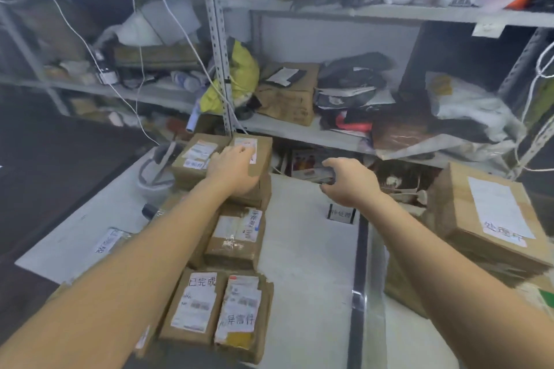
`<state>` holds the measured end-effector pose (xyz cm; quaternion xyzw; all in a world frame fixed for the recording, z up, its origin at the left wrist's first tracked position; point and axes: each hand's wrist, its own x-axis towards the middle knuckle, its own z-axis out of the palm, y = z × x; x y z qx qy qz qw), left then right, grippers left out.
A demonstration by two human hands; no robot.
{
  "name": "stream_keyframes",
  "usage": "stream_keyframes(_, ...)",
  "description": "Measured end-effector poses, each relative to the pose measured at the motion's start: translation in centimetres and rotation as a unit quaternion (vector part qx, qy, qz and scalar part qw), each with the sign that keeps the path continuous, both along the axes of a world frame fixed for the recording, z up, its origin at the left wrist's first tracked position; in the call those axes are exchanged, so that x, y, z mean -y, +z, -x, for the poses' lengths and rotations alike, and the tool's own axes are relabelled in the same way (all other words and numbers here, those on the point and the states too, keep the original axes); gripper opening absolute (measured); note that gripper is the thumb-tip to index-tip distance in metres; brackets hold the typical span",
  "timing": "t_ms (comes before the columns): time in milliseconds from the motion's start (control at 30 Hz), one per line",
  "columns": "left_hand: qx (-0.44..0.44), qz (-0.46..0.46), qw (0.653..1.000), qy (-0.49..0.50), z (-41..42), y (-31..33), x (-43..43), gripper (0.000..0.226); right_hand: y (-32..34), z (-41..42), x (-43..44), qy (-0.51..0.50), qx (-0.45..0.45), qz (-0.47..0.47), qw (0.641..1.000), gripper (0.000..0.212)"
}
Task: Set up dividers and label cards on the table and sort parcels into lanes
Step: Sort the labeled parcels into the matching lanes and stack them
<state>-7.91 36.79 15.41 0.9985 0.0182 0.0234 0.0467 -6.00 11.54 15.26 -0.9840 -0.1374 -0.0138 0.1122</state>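
Near edge of white table (302,263): two small cardboard parcels (195,302), handwritten 已完成 and 异常件. Likely light and stiff; grip by side faces. Black divider strip (359,249) to the right; label card (341,214) reads 待处理. Far end: left hand (236,168) lies flat on stacked top parcel (263,153); right hand (347,183) curls round unidentifiable dark object (328,172)

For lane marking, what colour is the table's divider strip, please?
The divider strip is black, clearest in head view.

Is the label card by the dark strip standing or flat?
Standing: the label card rises upright off the table, printed face toward us.
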Motion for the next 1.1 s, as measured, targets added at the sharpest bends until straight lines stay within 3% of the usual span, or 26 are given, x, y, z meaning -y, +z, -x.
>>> stream_keyframes(200, -0.041, 0.057, 0.998, -0.004, -5.6, -4.2, -8.9, 0.062, -4.1, -4.9, -10.0, -0.031, -0.034, 0.004, 0.999, 0.049)
stream_keyframes(367, -0.069, 0.233, 0.97, 0.013, -9.3, -7.7, -13.0, 0.044, -7.7, -8.5, -16.1, -0.071, -0.087, -0.042, 0.993, 0.062)
stream_keyframes(500, -0.124, 0.369, 0.92, 0.036, -12.0, -10.4, -14.1, 0.046, -10.0, -10.9, -19.1, -0.124, -0.155, -0.149, 0.969, 0.066)
stream_keyframes(567, -0.137, 0.426, 0.893, 0.05, -12.7, -11.6, -14.3, 0.05, -10.9, -11.6, -20.3, -0.151, -0.179, -0.247, 0.94, 0.055)
stream_keyframes(700, -0.11, 0.477, 0.871, 0.044, -13.2, -13.0, -14.2, 0.054, -11.9, -11.9, -21.4, -0.193, -0.202, -0.388, 0.878, 0.048)
stream_keyframes(1100, -0.082, 0.556, 0.827, 0.029, -12.2, -13.6, -13.4, 0.052, -11.5, -10.0, -20.5, -0.21, -0.203, -0.474, 0.831, 0.043)
